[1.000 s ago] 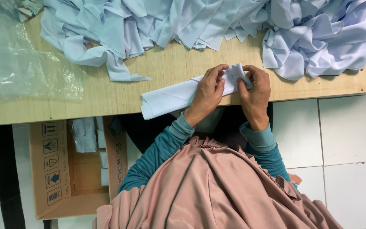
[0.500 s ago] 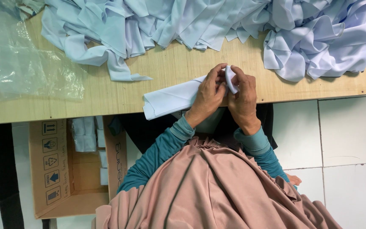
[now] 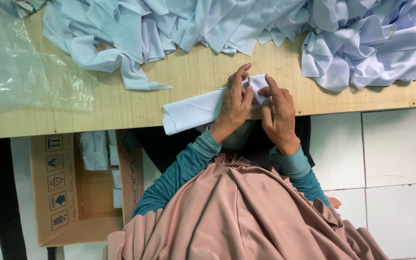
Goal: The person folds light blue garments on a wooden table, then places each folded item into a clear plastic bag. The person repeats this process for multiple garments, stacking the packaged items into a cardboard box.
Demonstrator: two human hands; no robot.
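Premises present as a small garment workshop. A plain wooden worktable [image 3: 121,108] carries heaps of identical pale blue cut fabric pieces [image 3: 227,24], with clear plastic sheeting [image 3: 20,67] at one end. An open cardboard carton [image 3: 80,192] holding folded pieces stands below on white floor tiles [image 3: 391,159].

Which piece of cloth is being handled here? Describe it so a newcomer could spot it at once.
On the wooden table, look at the near edge under both hands. The folded cloth strip lies flat there, pinched by the left hand and right hand. Unlike the rumpled cloth heap behind, it is neatly folded and alone.
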